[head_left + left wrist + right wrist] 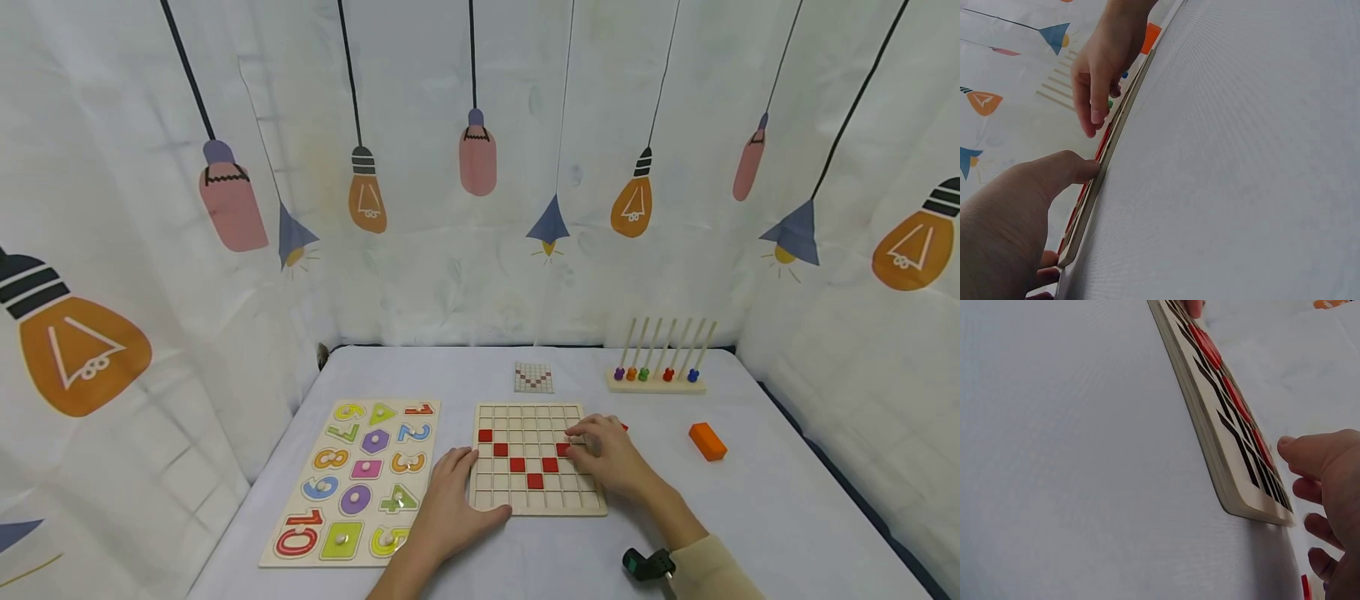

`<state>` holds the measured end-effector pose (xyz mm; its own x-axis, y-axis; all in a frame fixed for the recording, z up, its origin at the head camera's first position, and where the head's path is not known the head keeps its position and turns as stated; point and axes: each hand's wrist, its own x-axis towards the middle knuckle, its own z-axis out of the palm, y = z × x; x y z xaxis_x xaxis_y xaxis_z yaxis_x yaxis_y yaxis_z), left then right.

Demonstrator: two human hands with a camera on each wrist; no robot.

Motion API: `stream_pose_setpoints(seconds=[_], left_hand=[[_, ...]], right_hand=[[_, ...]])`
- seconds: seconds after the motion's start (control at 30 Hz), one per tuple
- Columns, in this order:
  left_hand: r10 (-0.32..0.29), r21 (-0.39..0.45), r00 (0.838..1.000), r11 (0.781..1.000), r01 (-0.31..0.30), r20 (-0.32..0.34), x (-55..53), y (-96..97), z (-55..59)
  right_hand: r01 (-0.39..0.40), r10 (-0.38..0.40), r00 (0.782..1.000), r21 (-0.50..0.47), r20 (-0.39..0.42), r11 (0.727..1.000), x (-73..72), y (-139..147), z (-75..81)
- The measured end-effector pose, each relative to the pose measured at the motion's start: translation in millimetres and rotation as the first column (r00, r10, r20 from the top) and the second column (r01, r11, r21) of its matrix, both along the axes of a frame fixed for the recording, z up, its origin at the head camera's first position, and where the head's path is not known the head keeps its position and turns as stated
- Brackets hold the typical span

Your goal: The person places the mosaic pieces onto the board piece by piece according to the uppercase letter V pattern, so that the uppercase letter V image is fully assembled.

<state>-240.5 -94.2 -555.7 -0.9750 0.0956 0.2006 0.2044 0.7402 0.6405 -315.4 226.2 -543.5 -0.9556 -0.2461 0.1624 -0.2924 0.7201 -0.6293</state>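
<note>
A wooden grid board (495, 497) lies on the table, with several red square tiles (535, 481) set in a V across its cells. My left hand (452, 508) holds the board's near left corner, the thumb along the front edge and the fingers at the left side. Over the board's right part is my right hand (611, 454), its thumb and fingers apart beside the upper right tile (562, 450). In the right wrist view no piece shows between the fingers of that hand (1335, 487). A small pattern card (533, 377) lies behind the board.
A number and shape puzzle board (348, 483) lies at the left. Back right stands a peg rack (656, 386) with coloured beads; an orange block (708, 442) is nearer. Something red (625, 427) is partly hidden behind my right hand. A dark device (647, 565) is by the right sleeve.
</note>
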Motion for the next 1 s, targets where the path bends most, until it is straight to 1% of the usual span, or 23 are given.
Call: stream_pose_setpoints(seconds=[0.17, 0.37, 0.53, 0.73, 0.83, 1.0], left_hand=[[-0.001, 0.0, 1.0, 1.0, 0.001, -0.005, -0.2, -0.1, -0.1], [-0.002, 0.0, 1.0, 1.0, 0.002, -0.007, -0.2, -0.3, 0.2], [-0.003, 0.009, 1.0, 1.0, 0.003, 0.0, -0.1, -0.2, 1.0], [-0.003, 0.011, 1.0, 1.0, 0.003, 0.007, 0.3, 0.2, 1.8], [-0.002, 0.013, 1.0, 1.0, 0.002, 0.01, 0.2, 0.1, 2.0], [-0.001, 0.011, 1.0, 1.0, 0.001, 0.009, 0.0, 0.3, 1.3]], right_hand=[[0.026, -0.026, 0.999, -0.001, 0.024, 1.0, -1.6, 8, 4.0], [0.054, -0.054, 0.998, 0.004, 0.023, 0.999, -4.5, 17, 7.1], [0.059, -0.059, 0.998, 0.005, -0.001, 0.998, -7.3, 25, 8.4], [0.096, -0.094, 0.995, 0.054, -0.038, 0.994, -10.6, 34, 7.8], [0.104, -0.099, 0.993, 0.076, -0.068, 0.992, -11.4, 38, 8.0], [0.118, -0.11, 0.99, 0.098, -0.085, 0.988, -12.6, 46, 8.0]])
